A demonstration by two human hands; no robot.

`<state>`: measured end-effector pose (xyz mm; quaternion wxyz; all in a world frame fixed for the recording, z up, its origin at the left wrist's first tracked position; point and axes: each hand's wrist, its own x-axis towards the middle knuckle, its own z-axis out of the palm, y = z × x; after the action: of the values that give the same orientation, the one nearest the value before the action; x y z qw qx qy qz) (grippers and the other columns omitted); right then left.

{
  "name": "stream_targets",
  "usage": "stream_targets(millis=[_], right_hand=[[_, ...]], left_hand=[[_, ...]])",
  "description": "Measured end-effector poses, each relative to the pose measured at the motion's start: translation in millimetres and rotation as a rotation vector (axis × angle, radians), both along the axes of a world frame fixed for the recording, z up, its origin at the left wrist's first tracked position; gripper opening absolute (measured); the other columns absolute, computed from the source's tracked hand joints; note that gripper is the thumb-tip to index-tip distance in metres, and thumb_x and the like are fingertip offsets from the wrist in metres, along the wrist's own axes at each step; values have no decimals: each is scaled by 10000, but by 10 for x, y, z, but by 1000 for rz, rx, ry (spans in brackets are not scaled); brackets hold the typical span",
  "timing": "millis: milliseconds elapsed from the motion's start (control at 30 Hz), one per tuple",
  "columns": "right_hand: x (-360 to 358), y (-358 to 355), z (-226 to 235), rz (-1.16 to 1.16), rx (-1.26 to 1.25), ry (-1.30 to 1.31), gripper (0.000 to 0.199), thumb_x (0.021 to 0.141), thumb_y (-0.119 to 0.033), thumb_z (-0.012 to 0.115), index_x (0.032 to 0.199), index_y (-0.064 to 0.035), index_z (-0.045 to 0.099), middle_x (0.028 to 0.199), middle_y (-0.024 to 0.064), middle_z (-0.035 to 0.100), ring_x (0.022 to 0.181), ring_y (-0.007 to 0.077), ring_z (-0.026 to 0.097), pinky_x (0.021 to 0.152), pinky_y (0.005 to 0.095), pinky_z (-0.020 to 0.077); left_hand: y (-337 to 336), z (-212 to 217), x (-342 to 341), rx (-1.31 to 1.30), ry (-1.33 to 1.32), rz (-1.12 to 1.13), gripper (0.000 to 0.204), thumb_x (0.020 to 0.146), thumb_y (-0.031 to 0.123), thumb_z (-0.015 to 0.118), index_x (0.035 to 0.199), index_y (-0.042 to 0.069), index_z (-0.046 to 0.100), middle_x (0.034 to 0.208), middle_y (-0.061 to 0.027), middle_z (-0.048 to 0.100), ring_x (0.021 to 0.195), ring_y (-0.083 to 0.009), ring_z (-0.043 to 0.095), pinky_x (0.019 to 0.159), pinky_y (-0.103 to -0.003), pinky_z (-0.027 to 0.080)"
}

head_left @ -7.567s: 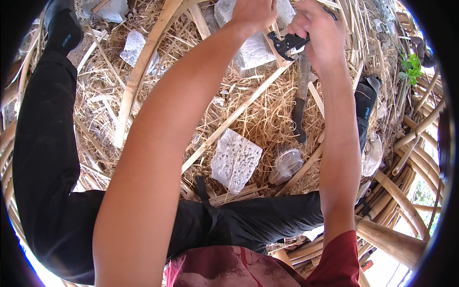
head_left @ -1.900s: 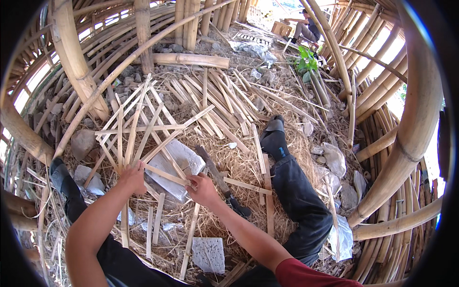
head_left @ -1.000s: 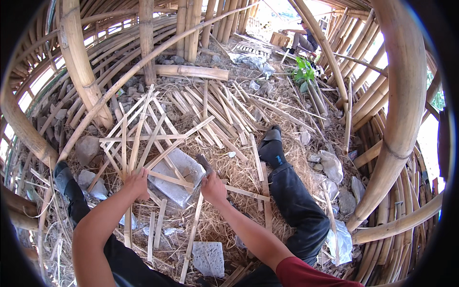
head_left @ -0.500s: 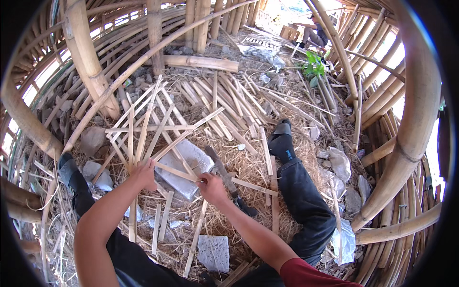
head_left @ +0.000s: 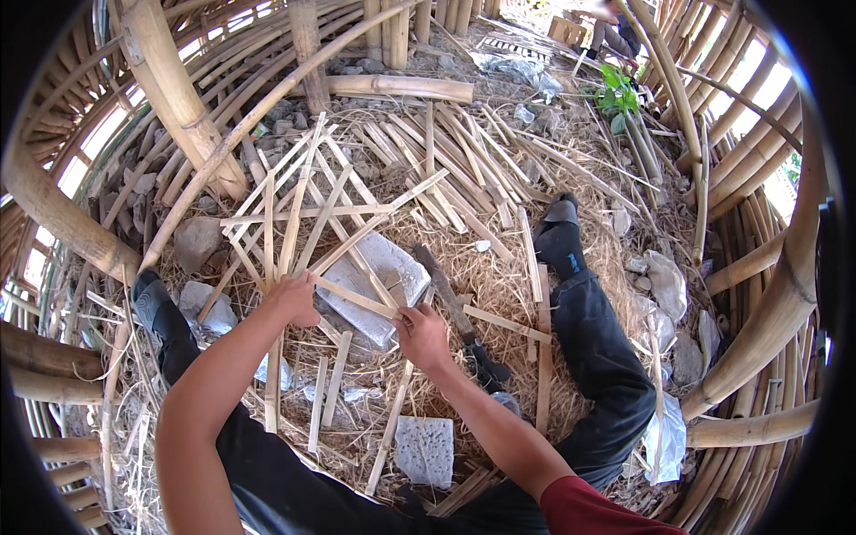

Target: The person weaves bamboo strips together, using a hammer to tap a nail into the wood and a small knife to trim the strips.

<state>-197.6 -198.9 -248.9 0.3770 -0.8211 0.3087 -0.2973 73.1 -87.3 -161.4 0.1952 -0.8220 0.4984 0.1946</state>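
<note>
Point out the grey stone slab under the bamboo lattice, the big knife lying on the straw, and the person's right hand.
grey stone slab [head_left: 392, 267]: head view, bare top face.
big knife [head_left: 443, 292]: head view, mid-blade.
right hand [head_left: 422, 334]: head view, back of hand.

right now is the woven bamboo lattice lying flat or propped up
Lying flat: the bamboo lattice rests on the straw, its near edge on a grey block, both hands at it.
</note>
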Motion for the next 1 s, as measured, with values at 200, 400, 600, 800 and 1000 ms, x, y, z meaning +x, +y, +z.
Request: stream_targets(millis=[200,400,600,800,1000], right_hand=[[-18,-38,-39,31,88,-72,230,860,-83,774,1082,-22,761,905,204,681,791,378,704,741,446,580],[-49,-52,-33,34,68,-82,217,848,-79,784,1056,-20,767,840,175,673,747,349,691,703,423,565],[-48,-45,-90,22,89,-157,189,837,-70,776,1019,-21,768,823,181,663,738,353,684,692,433,564],[-23,-106,-12,39,-62,10,159,878,-121,731,1006,-31,762,898,167,720,811,367,700,742,450,572],[-18,-89,-167,12,34,-106,212,856,-44,803,1051,34,771,947,185,725,794,271,763,700,338,625]], left_hand=[[23,-67,71,-52,12,-4,1049,721,365,728,1596,-45,318,1638,-221,386,1369,-436,520,1179,-427,423],[54,7,14,-109,47,16,992,732,361,716,1572,-45,377,1621,-217,418,1359,-435,526,1174,-429,424],[80,55,-40,-155,54,14,980,731,354,719,1578,-10,387,1614,-185,443,1350,-436,536,1167,-436,436],[87,128,67,-200,132,58,839,730,297,719,1493,37,486,1476,-226,553,1301,-444,571,1131,-463,460],[87,124,93,-193,161,-14,873,758,266,711,1550,46,416,1389,-268,619,1301,-475,556,1128,-513,448]])
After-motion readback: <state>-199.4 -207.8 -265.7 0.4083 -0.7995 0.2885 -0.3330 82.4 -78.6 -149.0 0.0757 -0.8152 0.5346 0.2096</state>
